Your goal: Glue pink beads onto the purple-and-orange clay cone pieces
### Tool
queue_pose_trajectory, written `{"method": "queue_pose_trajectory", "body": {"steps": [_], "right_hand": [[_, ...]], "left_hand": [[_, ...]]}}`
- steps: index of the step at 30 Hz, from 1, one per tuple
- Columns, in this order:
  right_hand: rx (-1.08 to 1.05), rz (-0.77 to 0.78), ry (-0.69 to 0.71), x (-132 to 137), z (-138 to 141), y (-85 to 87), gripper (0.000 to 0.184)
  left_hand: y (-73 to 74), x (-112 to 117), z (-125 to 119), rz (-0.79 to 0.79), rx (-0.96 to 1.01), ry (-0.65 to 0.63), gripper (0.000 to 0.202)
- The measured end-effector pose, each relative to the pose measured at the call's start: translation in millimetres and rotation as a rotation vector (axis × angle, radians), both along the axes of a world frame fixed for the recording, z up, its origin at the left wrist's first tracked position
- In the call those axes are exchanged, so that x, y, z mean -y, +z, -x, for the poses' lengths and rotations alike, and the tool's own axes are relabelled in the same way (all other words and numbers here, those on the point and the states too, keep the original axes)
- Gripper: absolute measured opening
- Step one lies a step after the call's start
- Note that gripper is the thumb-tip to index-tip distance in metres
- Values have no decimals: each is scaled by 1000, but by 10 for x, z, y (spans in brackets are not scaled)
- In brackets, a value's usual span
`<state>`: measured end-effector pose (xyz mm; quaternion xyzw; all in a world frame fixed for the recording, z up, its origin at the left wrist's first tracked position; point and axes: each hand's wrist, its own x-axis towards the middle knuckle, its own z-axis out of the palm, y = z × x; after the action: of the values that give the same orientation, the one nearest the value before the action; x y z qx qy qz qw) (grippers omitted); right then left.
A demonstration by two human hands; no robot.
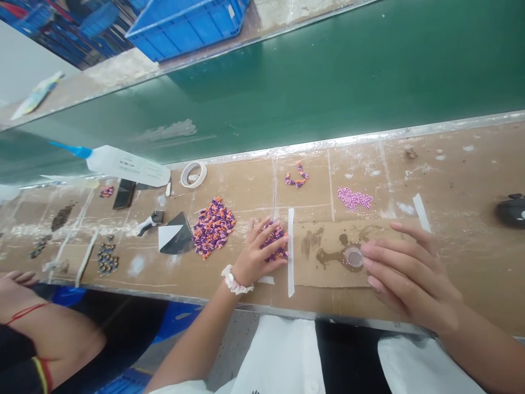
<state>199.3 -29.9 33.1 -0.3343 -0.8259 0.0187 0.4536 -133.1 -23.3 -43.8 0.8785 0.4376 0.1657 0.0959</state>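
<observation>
My left hand [266, 249] lies palm down with fingers spread over a small pile of purple and orange pieces [274, 241]. That pile is partly covered by the fingers. My right hand [410, 273] is held over the right end of a cardboard sheet [311, 268], its fingers stretched out and apart. Its fingertips are at the edge of a small clear round dish [353, 256]; I cannot tell whether they touch it. Wet brown stains surround the dish. Left of my left hand sits a larger heap of purple and orange pieces [213, 227].
Pink beads [355, 198] and a curved row of pieces [297, 175] lie farther back. A tape roll [193, 175], a white bottle [127, 164] and a black mouse [512, 210] are on the table. Another person's arm [61, 334] is at left. A blue crate [188, 27] stands behind.
</observation>
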Motion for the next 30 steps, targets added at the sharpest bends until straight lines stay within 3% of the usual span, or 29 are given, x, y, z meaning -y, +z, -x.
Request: {"method": "queue_pose_trajectory", "body": {"steps": [3,6,12,15,18,21,24,27,30], "right_hand": [[-5,-4,-3,-5,2,-6,13],[8,-2,1,-6,-3,-4,13],[-8,-11,0,5,3,-13,12],[-10,-4,1,0,0,-24,12],[-17,-1,20,-23,5,-42,12],[13,-4,71,-54,42,-76,15],[64,-40,133,-66,98,-114,13],[54,-21,201,-49,135,-133,15],[-85,139,273,-13,148,-132,19]], "left_hand": [[119,83,-10,-133,-41,56,28],[202,152,-59,-165,-122,25,13],[156,195,-216,-159,-210,39,2],[196,186,-230,-124,-167,30,7],[367,180,-264,-74,1,2,9],[576,169,-456,108,236,27,10],[693,138,-800,292,514,58,5],[699,97,-1136,537,827,15,3],[638,72,-1343,860,1112,18,8]]}}
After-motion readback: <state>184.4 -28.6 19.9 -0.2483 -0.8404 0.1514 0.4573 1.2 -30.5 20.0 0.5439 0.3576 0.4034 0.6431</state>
